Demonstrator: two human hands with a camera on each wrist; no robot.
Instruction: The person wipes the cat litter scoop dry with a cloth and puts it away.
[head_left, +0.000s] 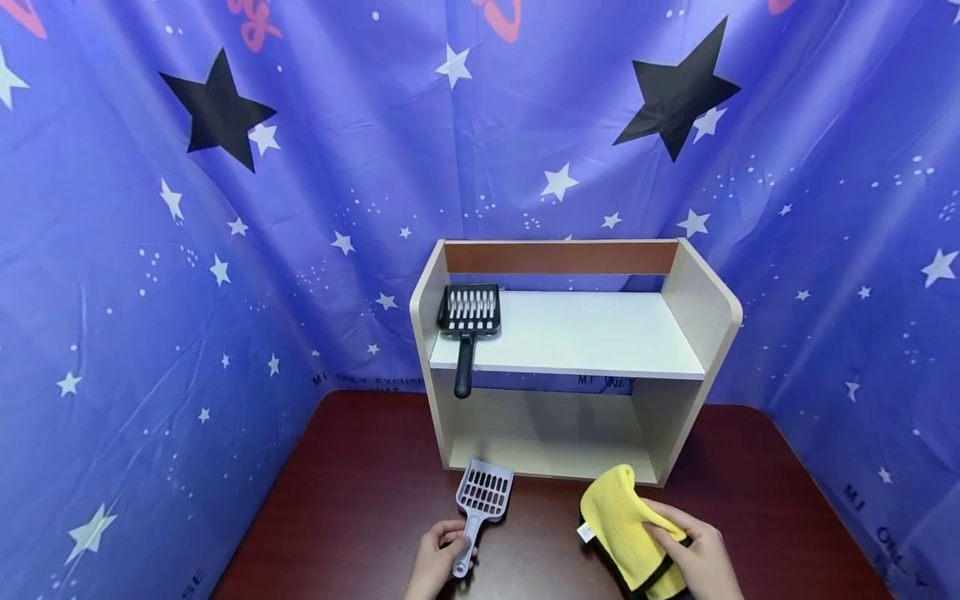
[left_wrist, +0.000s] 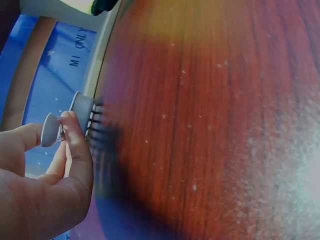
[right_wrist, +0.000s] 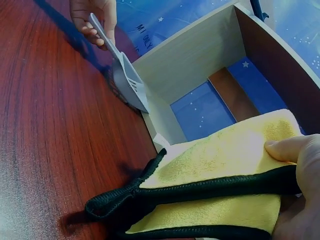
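A grey slotted litter scoop (head_left: 484, 492) is gripped by its handle in my left hand (head_left: 437, 557), in front of the shelf. In the right wrist view the scoop (right_wrist: 131, 82) is tilted, its slotted pan close to the shelf's lower front edge. My right hand (head_left: 702, 550) pinches a folded yellow cloth (head_left: 626, 525) with black edging and a small white tag. The cloth (right_wrist: 220, 155) fills the lower part of the right wrist view, with the thumb on top. In the left wrist view, fingers of the left hand (left_wrist: 60, 175) hold the scoop handle near its end.
A two-level wooden shelf (head_left: 720, 333) stands at the back of the dark red table (head_left: 337, 517). A black slotted scoop (head_left: 465, 358) lies at the left of its white upper board, handle jutting over the front edge. Blue starry curtains (head_left: 337, 167) hang around the table.
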